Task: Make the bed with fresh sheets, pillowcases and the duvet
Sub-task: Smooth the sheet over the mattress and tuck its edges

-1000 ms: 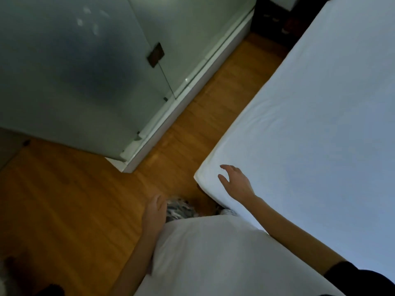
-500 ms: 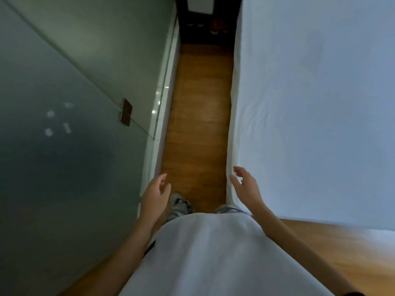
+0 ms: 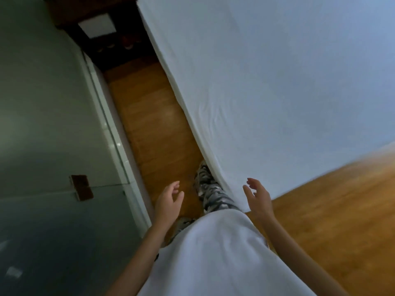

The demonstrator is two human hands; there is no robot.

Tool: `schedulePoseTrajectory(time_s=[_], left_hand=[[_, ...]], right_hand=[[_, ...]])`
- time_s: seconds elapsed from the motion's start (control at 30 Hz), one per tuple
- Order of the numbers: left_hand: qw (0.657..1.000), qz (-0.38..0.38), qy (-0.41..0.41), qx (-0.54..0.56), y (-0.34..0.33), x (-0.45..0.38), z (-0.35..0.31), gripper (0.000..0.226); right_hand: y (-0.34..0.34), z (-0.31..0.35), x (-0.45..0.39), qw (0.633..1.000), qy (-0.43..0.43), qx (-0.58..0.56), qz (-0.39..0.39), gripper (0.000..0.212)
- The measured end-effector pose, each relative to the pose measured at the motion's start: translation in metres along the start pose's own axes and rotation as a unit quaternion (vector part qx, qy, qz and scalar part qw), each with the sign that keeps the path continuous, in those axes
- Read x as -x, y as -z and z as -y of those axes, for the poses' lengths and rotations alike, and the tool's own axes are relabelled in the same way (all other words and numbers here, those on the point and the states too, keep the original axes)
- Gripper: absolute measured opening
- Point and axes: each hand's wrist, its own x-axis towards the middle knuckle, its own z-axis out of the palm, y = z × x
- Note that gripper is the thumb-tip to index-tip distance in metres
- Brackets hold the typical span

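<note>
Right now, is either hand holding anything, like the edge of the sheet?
Nothing is held. The left hand hangs open over the wooden floor, and the right hand is open above the corner of the white sheet, fingers loose.

White sheet [image 3: 267, 82], camouflage trousers [image 3: 211, 195], orange-brown floor [image 3: 149, 124]

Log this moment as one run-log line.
left hand: open, empty | right hand: open, empty, above sheet corner | sheet: on bed, wrinkled at edge | person: in aisle between bed and glass door
</note>
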Motion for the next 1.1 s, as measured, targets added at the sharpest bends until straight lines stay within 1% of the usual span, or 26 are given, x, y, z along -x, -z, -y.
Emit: schedulePoseTrajectory(time_s=[0.13, 0.23, 0.33, 0.43, 0.53, 0.6, 0.67, 0.73, 0.77, 0.83, 0.9, 0.93, 0.97, 1.0, 1.03, 1.1], left_hand=[[0.997, 0.010, -0.047, -0.069, 0.018, -0.071, -0.045, 0.035], [0.990, 0.032, -0.087, -0.110, 0.032, -0.131, -0.096, 0.032], [0.981, 0.062, -0.128, -0.131, 0.040, -0.189, -0.150, 0.031], [0.968, 0.085, -0.178, -0.153, 0.038, -0.247, -0.198, 0.030], [0.953, 0.123, -0.210, -0.179, 0.023, -0.301, -0.227, 0.029], [0.936, 0.159, -0.242, -0.201, 0.008, -0.341, -0.240, 0.030], [0.910, 0.215, -0.262, -0.239, -0.010, -0.384, -0.243, 0.032], [0.867, 0.290, -0.277, -0.295, -0.025, -0.423, -0.242, 0.036], [0.838, 0.331, -0.284, -0.328, -0.029, -0.442, -0.243, 0.038], [0.762, 0.392, -0.320, -0.404, -0.034, -0.479, -0.249, 0.041], [0.687, 0.418, -0.376, -0.461, -0.037, -0.514, -0.259, 0.043], [0.662, 0.420, -0.400, -0.475, -0.041, -0.531, -0.266, 0.044], [0.650, 0.414, -0.417, -0.483, -0.048, -0.546, -0.273, 0.044], [0.646, 0.403, -0.428, -0.487, -0.057, -0.562, -0.279, 0.044], [0.654, 0.389, -0.431, -0.485, -0.070, -0.575, -0.285, 0.043], [0.682, 0.355, -0.434, -0.470, -0.102, -0.597, -0.290, 0.043]], right_hand=[[-0.006, 0.021, -0.064, 0.998, -0.015, -0.053, -0.021, 0.039], [0.002, 0.054, -0.119, 0.996, -0.012, -0.086, -0.024, 0.041], [0.018, 0.084, -0.161, 0.991, -0.009, -0.122, -0.050, 0.041], [0.033, 0.107, -0.198, 0.986, -0.010, -0.140, -0.088, 0.041], [0.034, 0.106, -0.228, 0.982, -0.039, -0.137, -0.128, 0.042], [0.025, 0.100, -0.251, 0.979, -0.067, -0.123, -0.150, 0.044], [0.007, 0.095, -0.272, 0.975, -0.108, -0.116, -0.153, 0.044], [-0.016, 0.095, -0.286, 0.970, -0.154, -0.113, -0.148, 0.045], [-0.028, 0.097, -0.292, 0.966, -0.179, -0.116, -0.145, 0.046], [-0.049, 0.108, -0.305, 0.954, -0.231, -0.128, -0.145, 0.046], [-0.071, 0.120, -0.319, 0.943, -0.267, -0.140, -0.138, 0.046], [-0.080, 0.124, -0.327, 0.941, -0.276, -0.142, -0.136, 0.047], [-0.088, 0.128, -0.338, 0.942, -0.273, -0.137, -0.137, 0.047], [-0.094, 0.129, -0.351, 0.946, -0.261, -0.122, -0.147, 0.047], [-0.097, 0.125, -0.365, 0.952, -0.239, -0.091, -0.166, 0.047], [-0.101, 0.109, -0.401, 0.961, -0.178, -0.003, -0.213, 0.047]])
